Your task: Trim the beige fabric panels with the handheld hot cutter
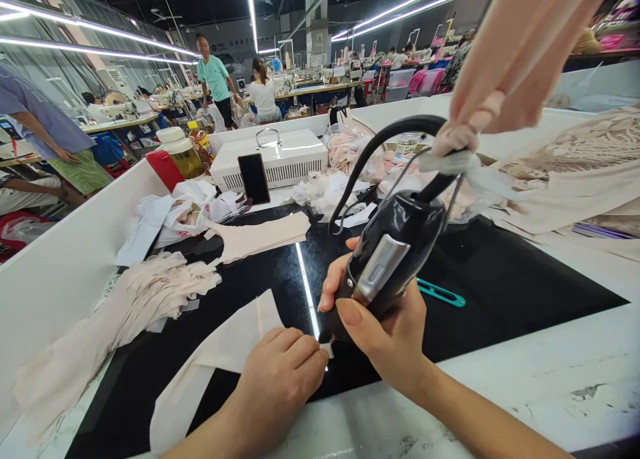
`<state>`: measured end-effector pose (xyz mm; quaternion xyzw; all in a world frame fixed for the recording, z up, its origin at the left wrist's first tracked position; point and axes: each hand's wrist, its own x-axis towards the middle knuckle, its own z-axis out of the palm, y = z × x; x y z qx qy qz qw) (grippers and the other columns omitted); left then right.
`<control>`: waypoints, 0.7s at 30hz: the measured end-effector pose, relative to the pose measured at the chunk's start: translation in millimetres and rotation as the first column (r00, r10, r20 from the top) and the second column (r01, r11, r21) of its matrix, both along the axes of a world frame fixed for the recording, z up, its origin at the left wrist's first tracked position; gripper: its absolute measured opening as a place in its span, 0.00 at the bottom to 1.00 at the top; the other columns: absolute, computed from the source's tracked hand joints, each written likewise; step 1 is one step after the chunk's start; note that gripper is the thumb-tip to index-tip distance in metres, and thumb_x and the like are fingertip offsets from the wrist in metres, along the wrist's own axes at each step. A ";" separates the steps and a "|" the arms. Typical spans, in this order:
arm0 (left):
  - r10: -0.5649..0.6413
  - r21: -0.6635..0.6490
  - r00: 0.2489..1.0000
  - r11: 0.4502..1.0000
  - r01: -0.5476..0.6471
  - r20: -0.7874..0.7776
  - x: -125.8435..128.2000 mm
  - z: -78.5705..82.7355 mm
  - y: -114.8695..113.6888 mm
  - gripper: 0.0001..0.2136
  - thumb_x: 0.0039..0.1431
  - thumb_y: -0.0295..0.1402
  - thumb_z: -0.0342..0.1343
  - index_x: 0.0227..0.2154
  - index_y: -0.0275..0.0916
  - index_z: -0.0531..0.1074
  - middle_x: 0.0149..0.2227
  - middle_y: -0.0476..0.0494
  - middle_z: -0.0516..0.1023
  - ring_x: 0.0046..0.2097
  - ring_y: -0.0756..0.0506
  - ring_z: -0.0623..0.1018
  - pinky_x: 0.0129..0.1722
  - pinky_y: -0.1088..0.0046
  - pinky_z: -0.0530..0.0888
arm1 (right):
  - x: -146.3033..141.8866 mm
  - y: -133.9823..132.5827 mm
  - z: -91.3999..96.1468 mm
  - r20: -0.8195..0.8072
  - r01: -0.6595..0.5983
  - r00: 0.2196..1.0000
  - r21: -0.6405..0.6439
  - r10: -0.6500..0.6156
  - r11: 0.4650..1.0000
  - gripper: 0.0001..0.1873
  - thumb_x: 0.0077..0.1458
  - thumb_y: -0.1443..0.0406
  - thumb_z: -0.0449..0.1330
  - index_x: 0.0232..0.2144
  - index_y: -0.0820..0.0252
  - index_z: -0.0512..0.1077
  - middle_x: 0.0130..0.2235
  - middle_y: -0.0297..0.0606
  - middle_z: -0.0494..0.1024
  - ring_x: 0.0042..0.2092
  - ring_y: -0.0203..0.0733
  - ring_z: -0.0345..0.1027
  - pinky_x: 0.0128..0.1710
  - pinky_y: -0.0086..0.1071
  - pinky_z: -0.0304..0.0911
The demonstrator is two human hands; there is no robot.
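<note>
My right hand (387, 332) is wrapped around a black corded hand tool (390, 246) with a silver lever on its side. The tool is tilted, its lower end down by the fingers of my left hand (283, 379). That hand is closed on the end of a pale beige fabric piece (235, 339), and a small bit of fabric shows past its fingertips. The rest of the piece lies folded across a black sheet (480, 272). A knotted pale pink cloth strip (500, 79) rises from the top of the tool. The tool's tip is hidden.
A beige fabric stack (135, 299) lies left; another flat beige piece (265, 236) lies behind my hands. A teal slotted strip (443, 292) is right of the tool. Behind stand a phone (254, 179) and a white vented box (275, 159). More fabric (585, 172) is piled right.
</note>
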<state>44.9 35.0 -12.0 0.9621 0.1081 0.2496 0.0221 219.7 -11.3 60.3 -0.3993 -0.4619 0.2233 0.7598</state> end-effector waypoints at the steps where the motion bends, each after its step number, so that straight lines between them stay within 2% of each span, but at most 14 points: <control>1: 0.000 0.001 1.000 1.000 0.000 0.001 0.1 0.6 0.0 0.10 0.76 0.25 0.50 0.36 0.40 0.69 0.33 0.49 0.77 0.32 0.45 0.74 0.32 0.65 0.67 | -0.2 0.1 0.1 0.001 -0.001 1.000 0.005 0.001 1.000 0.15 0.57 0.65 0.71 0.42 0.51 0.69 0.33 0.29 0.78 0.28 0.36 0.74 0.30 0.32 0.75; 15: 0.011 0.052 1.000 0.999 -0.012 0.011 5.4 6.6 -2.4 0.11 0.77 0.25 0.48 0.37 0.39 0.69 0.32 0.49 0.77 0.31 0.45 0.75 0.30 0.66 0.66 | 0.8 -1.7 -3.0 0.021 0.024 1.000 -0.057 -0.023 0.998 0.15 0.58 0.63 0.70 0.41 0.50 0.67 0.33 0.30 0.78 0.28 0.38 0.73 0.30 0.35 0.75; 17: 0.015 0.047 1.000 0.999 -0.015 -0.006 4.5 5.2 -2.4 0.10 0.77 0.24 0.48 0.37 0.39 0.69 0.32 0.49 0.77 0.32 0.45 0.75 0.30 0.66 0.67 | 0.6 -2.8 -1.3 0.011 0.002 1.000 -0.056 -0.001 0.998 0.14 0.59 0.64 0.70 0.41 0.50 0.68 0.33 0.30 0.78 0.28 0.37 0.74 0.31 0.35 0.76; 21: 0.011 0.057 1.000 0.998 -0.010 -0.006 2.4 2.7 -1.7 0.10 0.77 0.25 0.49 0.36 0.39 0.69 0.32 0.49 0.76 0.32 0.44 0.74 0.31 0.65 0.67 | -0.9 -7.0 3.4 -0.055 -0.096 0.994 0.030 0.098 0.995 0.14 0.61 0.62 0.70 0.43 0.49 0.68 0.34 0.28 0.78 0.28 0.35 0.73 0.30 0.31 0.76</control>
